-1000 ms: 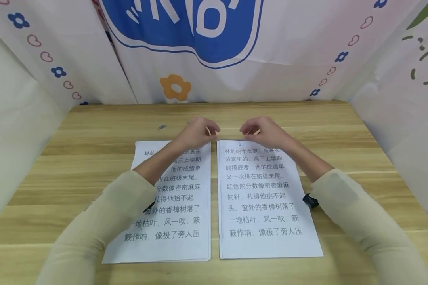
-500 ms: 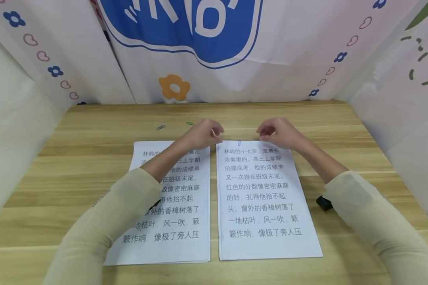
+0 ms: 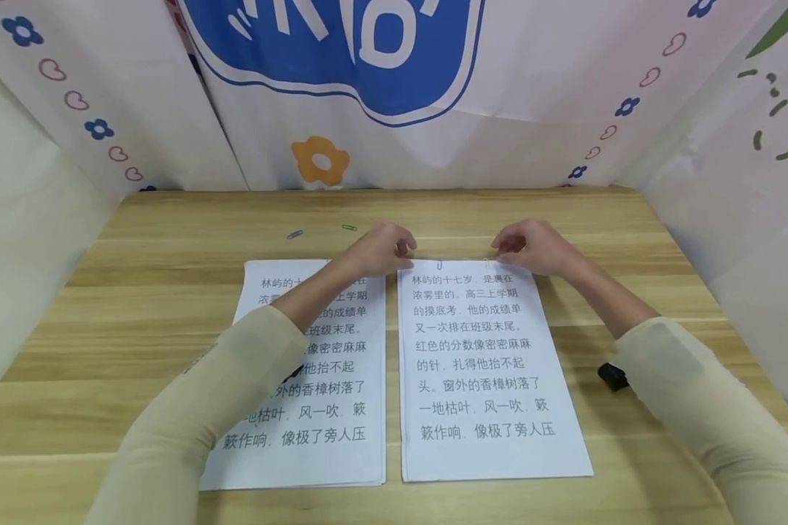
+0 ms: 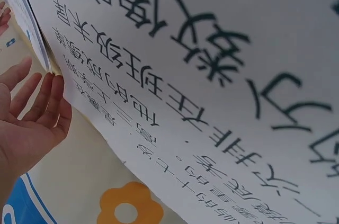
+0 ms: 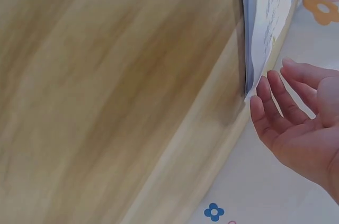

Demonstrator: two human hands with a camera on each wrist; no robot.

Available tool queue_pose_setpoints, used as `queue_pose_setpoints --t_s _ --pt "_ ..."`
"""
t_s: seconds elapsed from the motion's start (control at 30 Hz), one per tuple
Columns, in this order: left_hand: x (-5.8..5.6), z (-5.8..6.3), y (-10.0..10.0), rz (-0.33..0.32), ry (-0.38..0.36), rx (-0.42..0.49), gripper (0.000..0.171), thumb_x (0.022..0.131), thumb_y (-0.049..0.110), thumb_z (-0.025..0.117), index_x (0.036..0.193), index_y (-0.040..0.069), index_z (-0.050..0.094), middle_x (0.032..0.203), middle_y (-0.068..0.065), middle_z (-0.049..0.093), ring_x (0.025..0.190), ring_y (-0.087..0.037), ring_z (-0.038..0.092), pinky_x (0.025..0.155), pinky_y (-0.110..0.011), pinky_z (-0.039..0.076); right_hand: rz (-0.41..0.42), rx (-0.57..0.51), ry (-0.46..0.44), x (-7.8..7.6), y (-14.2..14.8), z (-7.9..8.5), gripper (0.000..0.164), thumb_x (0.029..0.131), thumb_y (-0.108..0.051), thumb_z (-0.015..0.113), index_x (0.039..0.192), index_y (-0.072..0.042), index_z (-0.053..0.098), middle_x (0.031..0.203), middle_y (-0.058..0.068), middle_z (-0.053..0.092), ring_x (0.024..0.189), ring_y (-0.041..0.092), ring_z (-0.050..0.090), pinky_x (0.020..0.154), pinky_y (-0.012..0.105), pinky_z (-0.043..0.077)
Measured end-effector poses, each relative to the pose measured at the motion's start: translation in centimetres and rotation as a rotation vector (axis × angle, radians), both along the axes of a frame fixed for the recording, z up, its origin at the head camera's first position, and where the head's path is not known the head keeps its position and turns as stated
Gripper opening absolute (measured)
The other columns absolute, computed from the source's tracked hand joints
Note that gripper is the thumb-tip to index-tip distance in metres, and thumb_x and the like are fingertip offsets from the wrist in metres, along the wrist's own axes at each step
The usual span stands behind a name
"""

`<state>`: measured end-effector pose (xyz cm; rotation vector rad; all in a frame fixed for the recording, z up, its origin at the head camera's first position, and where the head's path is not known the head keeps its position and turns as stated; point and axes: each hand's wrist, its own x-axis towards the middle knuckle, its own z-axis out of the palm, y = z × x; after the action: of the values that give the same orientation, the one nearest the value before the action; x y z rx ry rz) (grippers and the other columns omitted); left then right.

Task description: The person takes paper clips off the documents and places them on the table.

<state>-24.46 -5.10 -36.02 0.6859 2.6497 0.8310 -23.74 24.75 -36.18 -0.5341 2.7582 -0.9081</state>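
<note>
Two stacks of printed paper lie side by side on the wooden table. At the top edge of the right stack [image 3: 473, 379] are a blue paper clip [image 3: 440, 265] and a yellow paper clip [image 3: 487, 263]. My left hand [image 3: 385, 249] is at that stack's top left corner, its forearm crossing the left stack [image 3: 331, 463]. In the left wrist view its fingers [image 4: 48, 99] bend loosely beside the paper edge. My right hand [image 3: 532, 246] is at the top right corner; the right wrist view has its fingers [image 5: 275, 110] loosely bent, thumb apart, nothing between them.
Behind the left stack lie a loose blue-grey paper clip [image 3: 295, 234] and a green paper clip [image 3: 349, 227]. A black object [image 3: 612, 377] shows beside the right sleeve. A printed cloth backdrop [image 3: 512, 138] hangs along the table's far edge.
My right hand has moved right along the top edge to the corner, uncovering the blue and then the yellow clip. My left hand has shifted slightly right; the green clip has come into view.
</note>
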Motion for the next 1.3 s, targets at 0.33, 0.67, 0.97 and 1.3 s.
queue_pose_setpoints --t_s 0.33,0.67,0.97,1.3 --pt "-0.16 -0.09 0.68 0.002 0.005 -0.056 0.037 0.092 0.0 0.075 0.128 -0.001 0.068 0.11 -0.014 0.07 0.102 -0.025 0.066 0.092 -0.033 0.055 0.016 0.071 -0.063 0.13 0.7 0.24 0.031 0.088 0.006 0.075 0.117 0.008 0.068 0.109 0.022 0.069 0.101 0.034 0.063 0.091 0.045 0.052" --pt "-0.07 -0.08 0.85 0.009 -0.004 -0.062 0.036 0.092 -0.006 0.072 0.127 0.0 0.069 0.109 -0.014 0.068 0.1 -0.025 0.063 0.09 -0.032 0.054 0.041 0.086 -0.078 0.21 0.65 0.24 0.037 0.088 0.001 0.078 0.122 0.009 0.065 0.113 0.022 0.066 0.104 0.035 0.06 0.094 0.047 0.049" --pt "-0.12 -0.15 0.74 -0.023 0.011 -0.013 0.022 0.092 -0.011 0.067 0.111 -0.003 0.074 0.105 -0.015 0.071 0.096 -0.025 0.064 0.089 -0.03 0.055 0.031 0.086 -0.08 0.34 0.72 0.07 0.032 0.089 0.007 0.072 0.12 0.008 0.065 0.111 0.022 0.065 0.103 0.035 0.06 0.093 0.046 0.05" --pt "-0.11 -0.02 0.71 -0.028 0.032 0.026 0.018 0.094 -0.011 0.065 0.105 -0.001 0.075 0.102 -0.013 0.069 0.096 -0.024 0.062 0.088 -0.03 0.054 -0.026 0.069 -0.084 0.38 0.88 -0.22 0.025 0.091 0.011 0.066 0.116 0.006 0.068 0.103 0.018 0.063 0.097 0.031 0.056 0.084 0.04 0.048"
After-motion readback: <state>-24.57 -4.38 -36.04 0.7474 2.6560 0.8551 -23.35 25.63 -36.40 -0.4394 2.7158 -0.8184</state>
